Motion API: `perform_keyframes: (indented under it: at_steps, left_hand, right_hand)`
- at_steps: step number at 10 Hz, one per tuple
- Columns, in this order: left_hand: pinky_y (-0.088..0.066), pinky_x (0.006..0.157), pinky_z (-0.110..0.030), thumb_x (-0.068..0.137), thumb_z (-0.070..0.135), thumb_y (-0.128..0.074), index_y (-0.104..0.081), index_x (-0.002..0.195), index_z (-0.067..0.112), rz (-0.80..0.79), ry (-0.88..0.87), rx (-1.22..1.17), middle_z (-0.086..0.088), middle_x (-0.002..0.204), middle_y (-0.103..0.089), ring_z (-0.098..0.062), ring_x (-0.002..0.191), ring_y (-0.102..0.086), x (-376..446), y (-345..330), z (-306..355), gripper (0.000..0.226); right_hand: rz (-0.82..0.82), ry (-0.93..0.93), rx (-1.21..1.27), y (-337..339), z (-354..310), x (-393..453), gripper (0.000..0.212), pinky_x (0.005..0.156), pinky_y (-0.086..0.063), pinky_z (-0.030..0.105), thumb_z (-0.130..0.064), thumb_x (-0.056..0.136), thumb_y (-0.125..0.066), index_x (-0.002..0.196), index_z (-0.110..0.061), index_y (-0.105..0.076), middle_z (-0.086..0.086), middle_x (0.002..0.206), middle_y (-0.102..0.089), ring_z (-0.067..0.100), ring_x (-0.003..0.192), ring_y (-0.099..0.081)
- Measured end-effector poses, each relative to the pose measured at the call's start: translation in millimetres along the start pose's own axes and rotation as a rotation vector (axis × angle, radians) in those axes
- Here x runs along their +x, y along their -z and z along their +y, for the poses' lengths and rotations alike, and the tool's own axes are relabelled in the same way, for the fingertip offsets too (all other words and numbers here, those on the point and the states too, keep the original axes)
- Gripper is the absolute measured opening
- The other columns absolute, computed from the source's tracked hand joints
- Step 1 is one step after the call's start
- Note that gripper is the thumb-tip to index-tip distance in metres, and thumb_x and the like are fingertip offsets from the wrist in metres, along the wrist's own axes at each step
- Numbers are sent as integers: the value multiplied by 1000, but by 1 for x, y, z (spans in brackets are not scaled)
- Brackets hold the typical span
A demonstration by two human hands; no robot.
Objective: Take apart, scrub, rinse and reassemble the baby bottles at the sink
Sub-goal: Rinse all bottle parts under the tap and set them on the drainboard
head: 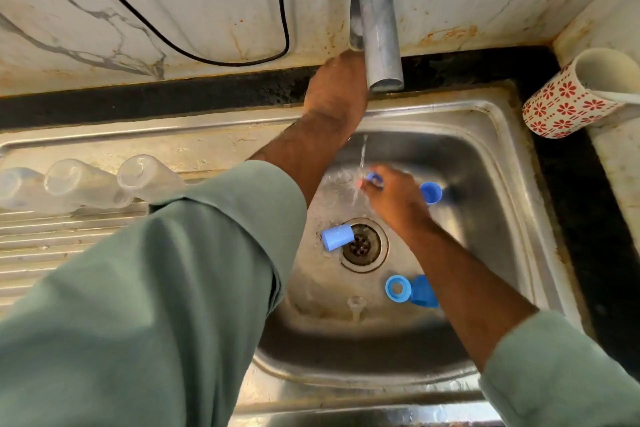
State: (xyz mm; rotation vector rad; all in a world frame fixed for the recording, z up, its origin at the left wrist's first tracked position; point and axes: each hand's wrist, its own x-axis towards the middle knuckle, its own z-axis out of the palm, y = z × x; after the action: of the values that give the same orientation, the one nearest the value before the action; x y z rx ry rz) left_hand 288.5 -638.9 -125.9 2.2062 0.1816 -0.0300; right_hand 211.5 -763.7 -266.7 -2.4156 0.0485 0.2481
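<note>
sink (485, 135): basin catches loose parts under the tap (375, 28); bottles (86, 184): three lie along drainboard's back edge, likely draining | left hand (337, 87): at tap's base, grip hidden, cannot tell | right hand (391, 198): pinches small blue part (374, 177) in the stream, rinsing | blue cap (337, 237): beside drain; blue ring (398, 288): near basin's front edge.

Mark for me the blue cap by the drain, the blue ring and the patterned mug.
blue cap (337, 237): head view, middle of its side wall.
blue ring (398, 288): head view, left of its rim.
patterned mug (561, 104): head view, its flowered outer wall.
</note>
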Motion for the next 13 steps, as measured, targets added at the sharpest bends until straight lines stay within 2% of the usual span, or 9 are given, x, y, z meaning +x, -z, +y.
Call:
perform_keyframes:
  at_steps: [2,3,4,5,6,7,8,11,13]
  left_hand:
    - [-43,97,-34,98,0,-48,-51,130,-7,-180,-109,140,-27,127,-56,-33,108,-55,4,21,-6,34]
    - [-42,102,-34,94,0,-51,-48,139,4,-160,-241,272,-20,129,-55,-32,116,-54,0,23,-37,46]
    - [-39,109,-43,94,0,-46,-36,150,18,-168,-196,464,-16,144,-47,-33,127,-47,-29,9,-71,60]
    - [-38,110,-41,92,2,-47,-33,152,22,-285,-102,613,-9,147,-46,-30,132,-43,-67,-4,-95,64]
    - [-36,111,-40,93,6,-51,-31,152,21,-315,-83,705,-6,149,-44,-28,135,-41,-101,1,-102,64]
    - [-36,110,-38,96,15,-50,-36,149,19,-254,-83,764,-6,149,-43,-29,134,-42,-128,23,-110,55]
    - [-39,107,-38,98,27,-50,-40,147,22,-218,-53,770,-6,147,-47,-29,130,-46,-169,57,-121,51]
    - [-35,108,-35,92,30,-61,-36,150,20,-172,201,784,-4,154,-36,-26,139,-36,-250,179,-191,64]
    - [-39,106,-39,76,44,-78,-26,153,22,-269,140,810,-4,157,-28,-27,140,-32,-243,212,-241,95]
  right_hand:
    - [-88,-24,-199,15,-2,1,19,73,-43,28,-37,93,-60,96,-18,-60,5,103,-67,24,94,-63]
    - [189,126,-50,25,-8,3,28,75,-46,30,-41,94,-60,108,-17,-63,1,101,-66,18,90,-61]
    - [-62,119,-194,25,-5,-3,25,90,-47,38,-31,87,-70,105,-13,-68,6,107,-69,27,104,-62]
    - [161,152,16,37,-6,-4,31,86,-46,31,-26,87,-72,115,-13,-65,-1,105,-63,19,100,-58]
    - [-205,120,-224,36,-6,-23,27,79,-47,32,-25,82,-76,104,-12,-70,7,101,-69,26,99,-64]
    - [8,107,-133,35,-6,-26,14,65,-42,28,-34,84,-72,87,-21,-67,0,81,-65,18,76,-62]
    - [-326,-8,-289,33,-5,-47,25,77,-49,31,-36,83,-72,91,-12,-70,10,96,-70,27,94,-66]
    - [-249,435,217,-19,-155,-118,56,81,-36,0,-6,71,-83,124,-9,-65,5,116,-65,8,100,-57]
    - [-172,452,139,-86,-220,-135,51,90,-35,10,-1,72,-81,120,-5,-66,11,119,-61,21,109,-58]
